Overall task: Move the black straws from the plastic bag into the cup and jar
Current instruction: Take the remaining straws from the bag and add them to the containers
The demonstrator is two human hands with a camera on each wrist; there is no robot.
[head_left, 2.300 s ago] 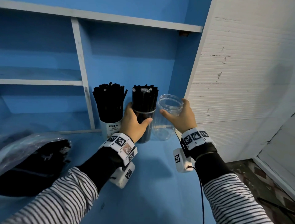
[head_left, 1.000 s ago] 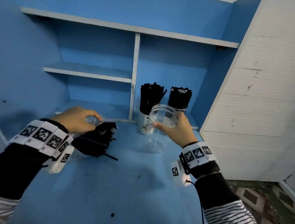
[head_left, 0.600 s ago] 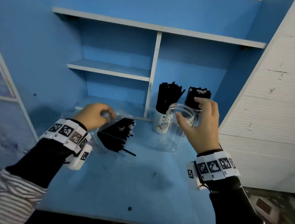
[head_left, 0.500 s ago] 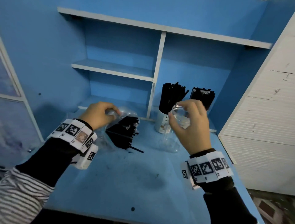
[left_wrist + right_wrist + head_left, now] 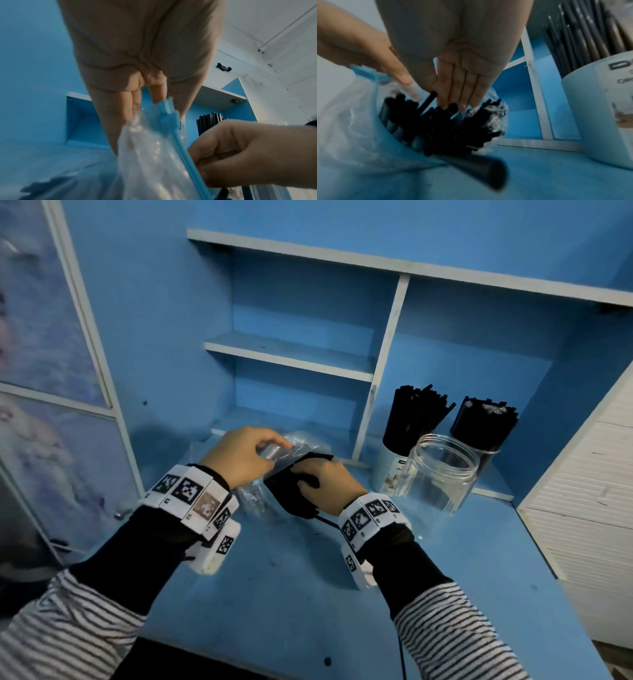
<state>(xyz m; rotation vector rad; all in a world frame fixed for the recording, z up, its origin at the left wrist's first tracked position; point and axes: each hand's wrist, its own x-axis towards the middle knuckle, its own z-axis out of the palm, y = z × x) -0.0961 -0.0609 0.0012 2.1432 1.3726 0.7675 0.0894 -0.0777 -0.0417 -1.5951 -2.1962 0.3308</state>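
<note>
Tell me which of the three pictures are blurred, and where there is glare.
Head view: mostly sharp, dim, edges bent; glare on the plastic bag and clear jar. Left wrist view: soft; bag and left hand out of focus. Right wrist view: dark, the black straws smeared.

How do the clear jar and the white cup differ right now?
Contents: the clear jar holds nothing; the white cup is packed with black straws standing up out of it.
Material: the clear jar is see-through; the white cup is opaque, with a printed label.
Position: in the head view the clear jar stands nearer the person, the white cup behind it on its left.
Shared: both stand upright on the blue surface, no hand on either.
</note>
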